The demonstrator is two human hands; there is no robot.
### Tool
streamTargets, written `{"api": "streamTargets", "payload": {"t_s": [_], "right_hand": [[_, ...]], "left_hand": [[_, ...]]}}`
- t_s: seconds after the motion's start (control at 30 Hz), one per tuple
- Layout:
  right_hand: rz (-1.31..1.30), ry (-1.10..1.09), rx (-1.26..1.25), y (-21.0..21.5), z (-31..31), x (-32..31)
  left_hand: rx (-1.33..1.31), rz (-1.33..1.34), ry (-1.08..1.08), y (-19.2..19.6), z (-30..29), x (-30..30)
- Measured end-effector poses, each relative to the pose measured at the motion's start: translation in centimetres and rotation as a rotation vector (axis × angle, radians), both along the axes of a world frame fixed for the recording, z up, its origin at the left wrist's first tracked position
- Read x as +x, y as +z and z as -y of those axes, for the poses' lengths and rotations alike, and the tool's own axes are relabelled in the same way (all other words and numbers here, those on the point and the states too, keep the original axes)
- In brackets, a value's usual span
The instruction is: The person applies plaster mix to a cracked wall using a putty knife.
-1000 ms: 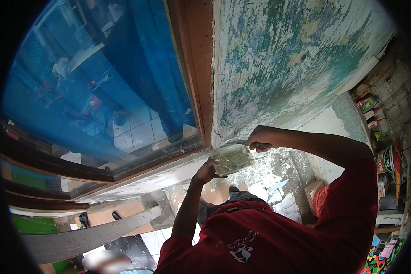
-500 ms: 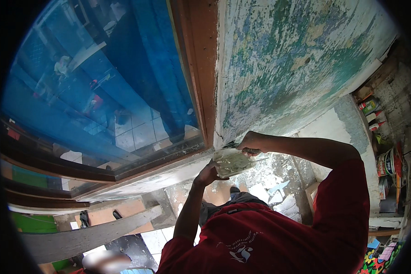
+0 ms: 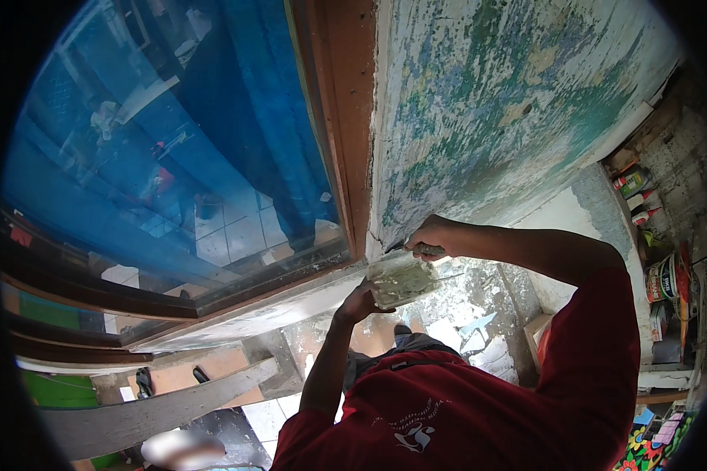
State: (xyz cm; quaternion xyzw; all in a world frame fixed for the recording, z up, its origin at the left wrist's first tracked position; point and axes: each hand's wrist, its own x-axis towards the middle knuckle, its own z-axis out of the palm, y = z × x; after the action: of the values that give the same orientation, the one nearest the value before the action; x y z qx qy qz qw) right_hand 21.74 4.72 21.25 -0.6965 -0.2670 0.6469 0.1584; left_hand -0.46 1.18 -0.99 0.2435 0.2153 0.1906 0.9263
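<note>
My left hand (image 3: 358, 301) grips the near left edge of a shallow, see-through plastic tub (image 3: 404, 284) smeared with pale paste. Just above the tub, my right hand (image 3: 434, 237) is closed round the stubby handle of a scraper (image 3: 427, 250). The scraper's blade is mostly hidden by the hand and points toward the foot of the patchy wall (image 3: 479, 125), close to the brown window frame (image 3: 360, 157). Whether the blade touches the wall I cannot tell. Green and blue old paint shows through white on that wall.
A large glass pane (image 3: 173, 141) with blue behind it fills the left. Scraps and white flakes lie on the floor (image 3: 487, 345) below. Shelves at the right hold bottles (image 3: 630, 182) and a paint can (image 3: 661, 279). A grey beam (image 3: 165, 404) crosses the lower left, near another person (image 3: 184, 451).
My right hand has shifted slightly up and turned, showing more of the scraper's handle. The tub in my left hand has barely moved.
</note>
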Motion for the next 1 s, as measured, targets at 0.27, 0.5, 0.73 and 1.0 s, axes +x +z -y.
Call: {"api": "streamTargets", "payload": {"t_s": [0.27,0.5,0.73,1.0], "right_hand": [[0.008,-0.006,0.041,1.1,0.3,0.6],[-0.011,-0.003,0.021,3.0,0.7,0.8],[-0.001,0.129,0.057,4.2,2.2,2.1],[-0.009,0.265,-0.039,0.1,3.4,1.8]], "left_hand": [[-0.014,-0.014,-0.021,0.7,-0.4,0.4],[-0.009,-0.012,-0.031,0.9,-0.3,0.2],[0.001,-0.014,-0.014,1.5,-0.2,0.2],[0.054,-0.008,-0.026,1.0,-0.2,-0.2]]}}
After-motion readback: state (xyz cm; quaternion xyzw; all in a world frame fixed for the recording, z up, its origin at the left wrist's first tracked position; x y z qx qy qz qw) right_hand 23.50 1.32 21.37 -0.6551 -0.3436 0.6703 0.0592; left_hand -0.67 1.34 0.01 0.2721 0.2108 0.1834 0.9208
